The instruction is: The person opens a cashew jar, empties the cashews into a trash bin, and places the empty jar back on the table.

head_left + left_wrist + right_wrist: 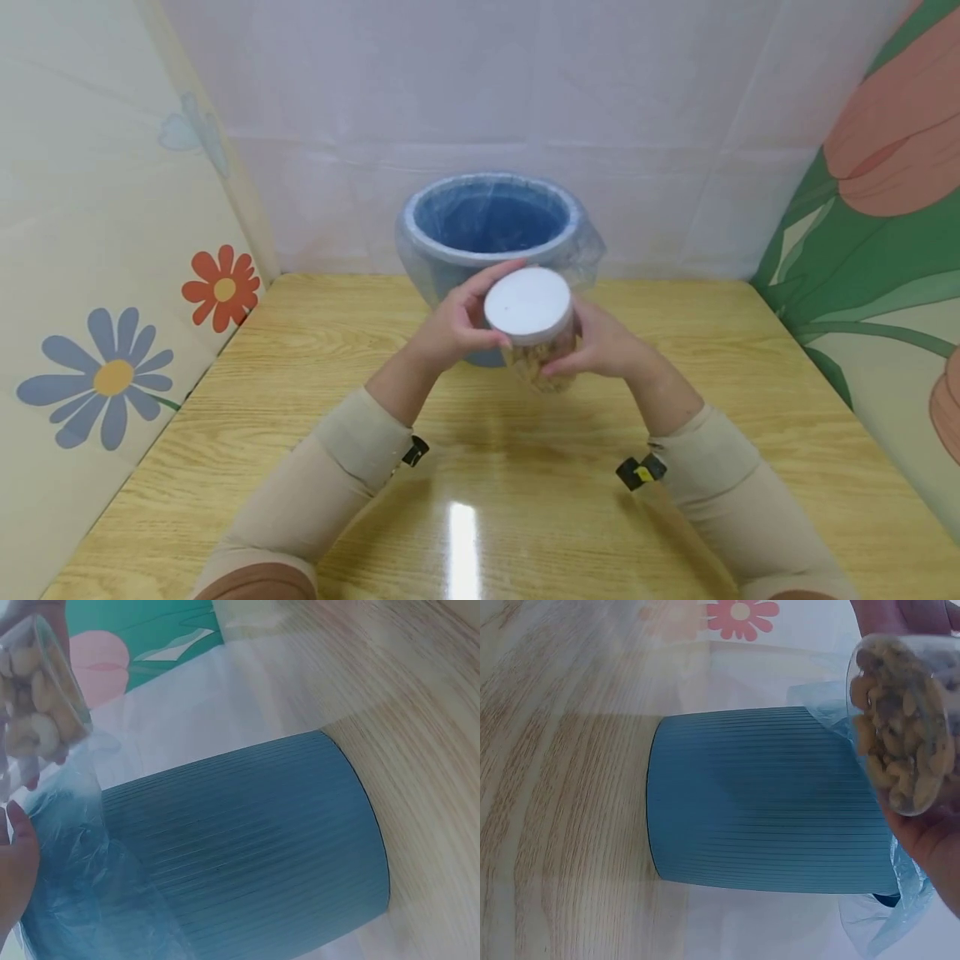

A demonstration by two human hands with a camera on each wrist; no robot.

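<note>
jar, one, with screw-type lid: clear, smooth, glossy walls, rounded body; lid (527,302) flat, round, white, in place. contents: cashews (907,750), tan, curved, heaped against the transparent side. position: the clear jar (542,354) is held off the tabletop (322,358), tilted, before the bin on the wearer's side, near its upper part.

bin, one, the landmark: blue, tapered, round-mouthed, outer wall finely ribbed; the ribbed bin (757,802) stands upright. fitted with a liner (590,250), thin translucent film, crinkled, folded over the rim and hanging loose at the bin's right.

left hand (456,323), in front of the bin: fingers curved about the lid, thumb at its edge, holding. right hand (606,340), in front of the bin and farther right: fingers wrapped on the jar's body, holding.

obstruction: jar and hands cover part of the bin's front in the head view.

surroundings: tabletop of yellow wood grain, glossy, beneath the bin; white creased sheet (480,83) behind it; printed red flower (224,289) and blue flower (112,377) to its left; printed pink tulip (903,125) to its right; beige sleeves (363,442) nearer the wearer than the bin.
</note>
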